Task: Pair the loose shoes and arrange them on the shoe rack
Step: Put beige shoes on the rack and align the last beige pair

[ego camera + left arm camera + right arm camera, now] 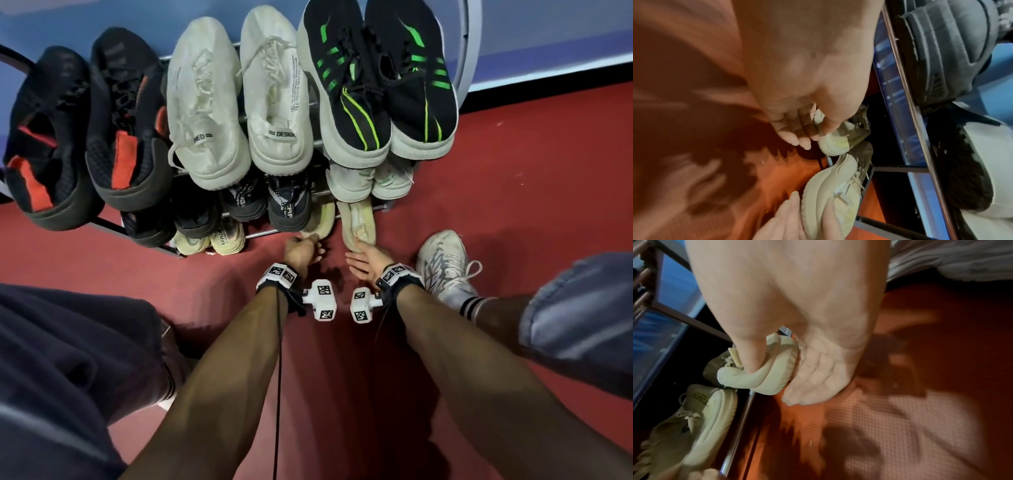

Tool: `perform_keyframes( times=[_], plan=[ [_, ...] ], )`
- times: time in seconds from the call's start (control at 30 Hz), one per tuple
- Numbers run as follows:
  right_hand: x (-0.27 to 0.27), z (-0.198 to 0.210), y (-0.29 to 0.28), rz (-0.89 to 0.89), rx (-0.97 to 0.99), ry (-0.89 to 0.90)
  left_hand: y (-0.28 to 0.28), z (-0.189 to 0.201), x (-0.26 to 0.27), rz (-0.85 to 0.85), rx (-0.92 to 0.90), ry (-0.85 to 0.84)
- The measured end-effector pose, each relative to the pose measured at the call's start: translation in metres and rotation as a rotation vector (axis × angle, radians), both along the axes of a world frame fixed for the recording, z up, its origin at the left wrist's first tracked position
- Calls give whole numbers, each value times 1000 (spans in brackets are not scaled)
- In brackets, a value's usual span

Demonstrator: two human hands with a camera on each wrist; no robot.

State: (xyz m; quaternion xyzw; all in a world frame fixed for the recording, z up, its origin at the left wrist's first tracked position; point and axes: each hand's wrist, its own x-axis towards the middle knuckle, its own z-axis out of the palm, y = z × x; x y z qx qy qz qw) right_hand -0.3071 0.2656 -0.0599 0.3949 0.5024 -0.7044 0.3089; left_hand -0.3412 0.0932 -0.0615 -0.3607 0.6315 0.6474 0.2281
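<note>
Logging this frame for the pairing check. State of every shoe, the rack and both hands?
left cream shoe: heel gripped by the left hand, toe in the bottom tier.
right cream shoe: heel held by the right hand, thumb inside the collar, tilted.
shoe rack: upright, tiers filled.
black-red pair: on top tier.
white pair: on top tier.
black-green pair: on top tier.
</note>
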Motion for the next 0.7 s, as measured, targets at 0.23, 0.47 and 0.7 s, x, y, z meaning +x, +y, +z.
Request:
perform_keyframes(
  times=[0.23,0.47,0.7],
  plan=[
    [2,-1,4,1,58,-17,-15,19,28,-220,-41,-163],
    [7,-2,-11,-43,77,19,-44,32,73,-360,-152,-168],
    [16,11,-30,339,203,-20,-65,59,85,-504,-228,-276]
  ],
)
